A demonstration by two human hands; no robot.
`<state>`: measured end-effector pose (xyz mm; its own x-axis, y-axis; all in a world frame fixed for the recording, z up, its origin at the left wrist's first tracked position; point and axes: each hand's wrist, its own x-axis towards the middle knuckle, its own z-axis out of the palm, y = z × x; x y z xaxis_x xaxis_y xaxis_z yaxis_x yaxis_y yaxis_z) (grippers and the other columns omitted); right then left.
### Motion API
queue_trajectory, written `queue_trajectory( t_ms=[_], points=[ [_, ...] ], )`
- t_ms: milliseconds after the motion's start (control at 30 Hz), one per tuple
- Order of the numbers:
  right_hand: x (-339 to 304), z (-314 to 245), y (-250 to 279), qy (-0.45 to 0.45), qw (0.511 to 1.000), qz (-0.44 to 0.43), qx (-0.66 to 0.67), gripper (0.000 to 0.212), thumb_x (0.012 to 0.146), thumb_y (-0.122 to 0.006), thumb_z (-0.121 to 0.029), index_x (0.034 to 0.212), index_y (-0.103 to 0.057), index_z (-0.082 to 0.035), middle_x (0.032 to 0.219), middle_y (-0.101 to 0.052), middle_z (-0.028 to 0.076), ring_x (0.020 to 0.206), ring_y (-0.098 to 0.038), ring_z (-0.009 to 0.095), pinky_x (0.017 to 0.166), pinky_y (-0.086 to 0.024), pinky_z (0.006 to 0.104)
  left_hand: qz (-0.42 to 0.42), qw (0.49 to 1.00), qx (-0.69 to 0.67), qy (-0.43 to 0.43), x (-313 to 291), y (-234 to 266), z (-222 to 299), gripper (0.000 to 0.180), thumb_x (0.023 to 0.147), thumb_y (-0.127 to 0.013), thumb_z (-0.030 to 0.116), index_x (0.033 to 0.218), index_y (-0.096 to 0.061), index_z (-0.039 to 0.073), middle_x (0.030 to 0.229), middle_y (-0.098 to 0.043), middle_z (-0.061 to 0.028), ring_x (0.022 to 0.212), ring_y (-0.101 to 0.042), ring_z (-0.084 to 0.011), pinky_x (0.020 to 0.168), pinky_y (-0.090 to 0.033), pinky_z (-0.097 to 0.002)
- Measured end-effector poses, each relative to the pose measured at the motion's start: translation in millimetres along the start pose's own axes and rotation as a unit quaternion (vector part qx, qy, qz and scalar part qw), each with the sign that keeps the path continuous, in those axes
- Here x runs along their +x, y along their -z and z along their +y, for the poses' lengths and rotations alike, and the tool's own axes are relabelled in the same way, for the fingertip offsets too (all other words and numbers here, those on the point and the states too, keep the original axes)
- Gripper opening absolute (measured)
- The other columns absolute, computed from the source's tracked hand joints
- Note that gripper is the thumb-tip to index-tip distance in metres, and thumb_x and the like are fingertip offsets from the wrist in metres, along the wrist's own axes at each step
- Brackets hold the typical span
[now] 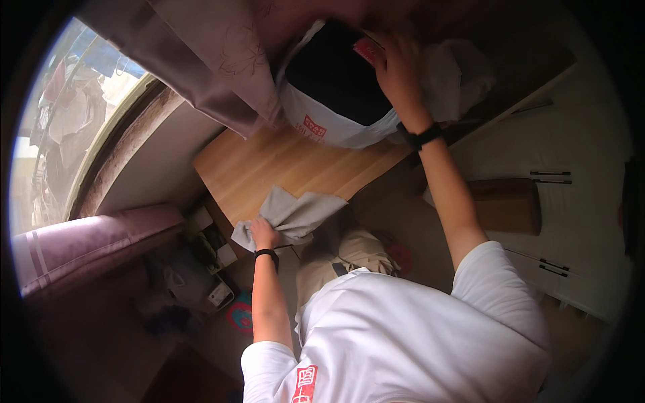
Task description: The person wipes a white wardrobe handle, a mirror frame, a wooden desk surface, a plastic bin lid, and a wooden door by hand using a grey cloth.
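My left hand (265, 234) is closed on a light grey cloth (293, 213), which lies crumpled over the near edge of a wooden tabletop (282, 161). Reaching far forward, my right hand (401, 70) grips the upper right side of a white plastic bag (349, 138) with red print. A large black, flat-faced object (339, 74) fills the bag's opening. Something red (367, 50) shows beside my right thumb. The fingertips of that hand are dim and partly hidden. More whitish plastic (460, 70) bunches to the right of the hand.
Pinkish curtains (222, 60) hang over the table's far left, beside a bright window (87, 101). White cabinet fronts with dark handles (551, 177) stand at right, near a brown box-like piece (507, 205). Dim clutter (181, 285) lies on the lower left.
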<state>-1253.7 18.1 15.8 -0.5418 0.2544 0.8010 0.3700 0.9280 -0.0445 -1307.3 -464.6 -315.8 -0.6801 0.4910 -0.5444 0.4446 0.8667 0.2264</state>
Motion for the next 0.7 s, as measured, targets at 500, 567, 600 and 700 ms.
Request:
queue_trajectory(
  t_ms=[500,567,600,700],
  points=[
    [-376,-278,-24,-0.158,0.824,-0.501,0.211,0.071,0.095,-0.062,-0.025,0.153,-0.037,0.008,0.162,-0.035,0.026,0.152,-0.03,0.043,0.122,-0.029,0.053,0.277,0.958,-0.069,0.041,-42,-31,68,0.087,0.094,-0.061,0.043,0.16,-0.028,-0.003,0.166,-0.014,-0.0365,0.152,-0.012,-0.0572,0.123,-0.014,-0.0636],
    [-371,-286,-50,-0.134,0.854,-0.481,0.144,0.078,0.096,-0.06,-0.03,0.155,-0.03,0.011,0.164,-0.028,0.03,0.155,-0.024,0.043,0.125,-0.023,0.0533,0.29,0.953,-0.06,0.062,-22,-33,67,0.087,0.095,-0.06,0.045,0.161,-0.028,-0.002,0.166,-0.013,-0.0368,0.153,-0.011,-0.0577,0.123,-0.012,-0.0638],
    [-367,-285,-65,-0.143,0.868,-0.449,0.159,0.078,0.096,-0.06,-0.03,0.154,-0.03,0.012,0.164,-0.027,0.031,0.154,-0.023,0.047,0.124,-0.023,0.0554,0.295,0.952,-0.058,0.062,-13,-31,68,0.085,0.097,-0.059,0.044,0.161,-0.028,-0.001,0.166,-0.013,-0.0371,0.153,-0.011,-0.0576,0.123,-0.012,-0.064],
    [-349,-274,-106,-0.12,0.874,-0.451,0.136,0.08,0.095,-0.061,-0.031,0.154,-0.029,0.012,0.164,-0.027,0.031,0.155,-0.021,0.046,0.125,-0.021,0.0552,0.3,0.95,-0.069,0.055,10,-5,66,0.079,0.099,-0.057,0.041,0.161,-0.029,0.001,0.165,-0.015,-0.0382,0.153,-0.014,-0.0561,0.122,-0.014,-0.0633]
  ],
)
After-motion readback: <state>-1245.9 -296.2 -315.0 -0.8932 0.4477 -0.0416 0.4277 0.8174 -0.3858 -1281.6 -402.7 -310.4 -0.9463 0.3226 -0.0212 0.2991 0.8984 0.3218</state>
